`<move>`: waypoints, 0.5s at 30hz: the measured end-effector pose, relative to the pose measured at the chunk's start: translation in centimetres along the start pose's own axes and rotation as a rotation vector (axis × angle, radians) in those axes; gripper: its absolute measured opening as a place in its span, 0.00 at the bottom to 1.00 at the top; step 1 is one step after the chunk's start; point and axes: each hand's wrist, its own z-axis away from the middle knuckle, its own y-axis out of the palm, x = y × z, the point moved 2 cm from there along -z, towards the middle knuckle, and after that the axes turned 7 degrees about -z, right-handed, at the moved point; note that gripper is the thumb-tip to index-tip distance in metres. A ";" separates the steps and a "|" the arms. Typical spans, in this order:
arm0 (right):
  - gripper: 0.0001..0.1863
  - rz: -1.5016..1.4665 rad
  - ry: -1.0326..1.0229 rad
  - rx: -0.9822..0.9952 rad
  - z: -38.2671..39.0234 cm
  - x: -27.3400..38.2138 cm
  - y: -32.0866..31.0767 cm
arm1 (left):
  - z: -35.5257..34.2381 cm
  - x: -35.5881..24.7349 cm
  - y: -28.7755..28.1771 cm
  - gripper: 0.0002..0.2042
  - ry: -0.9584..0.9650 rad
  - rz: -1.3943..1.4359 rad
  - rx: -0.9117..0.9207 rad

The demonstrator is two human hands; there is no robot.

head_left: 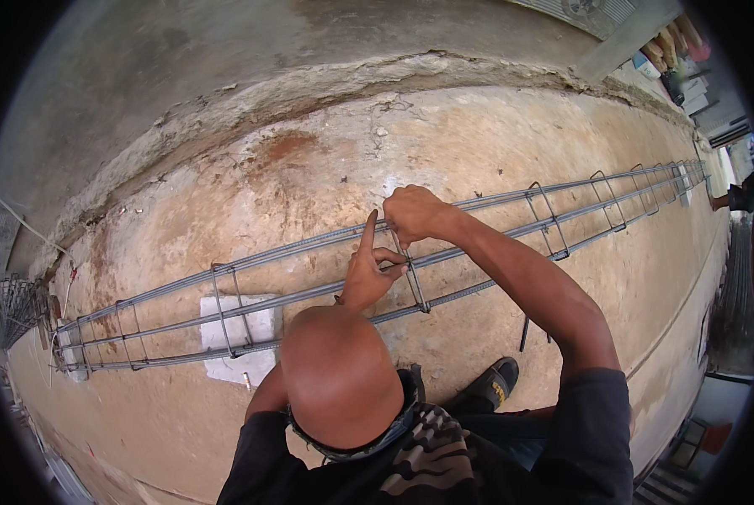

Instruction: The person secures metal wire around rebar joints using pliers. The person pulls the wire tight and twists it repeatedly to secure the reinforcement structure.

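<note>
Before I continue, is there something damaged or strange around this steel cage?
Yes. Beyond the steel cage, the wall's base looks damaged: its edge is ragged and broken along the floor. A reddish-brown stain also stands out against the paler floor; I cannot tell its cause.

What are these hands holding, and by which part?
The left hand is at the side of a rectangular grey metal stirrup; whether it grips cannot be told. The closed right hand hides anything inside.
</note>
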 end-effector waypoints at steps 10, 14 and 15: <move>0.07 0.093 0.201 0.048 9.4 6.5 4.5 | 0.2 -1.4 -0.3 0.44 0.085 -0.275 0.049; 0.08 -0.061 0.091 -0.023 3.7 7.1 -0.9 | 0.4 -0.1 -1.0 0.43 0.104 -0.172 -0.006; 0.09 -0.110 0.150 0.023 2.7 6.3 -1.9 | 0.4 -0.2 -1.0 0.43 0.034 -0.211 0.021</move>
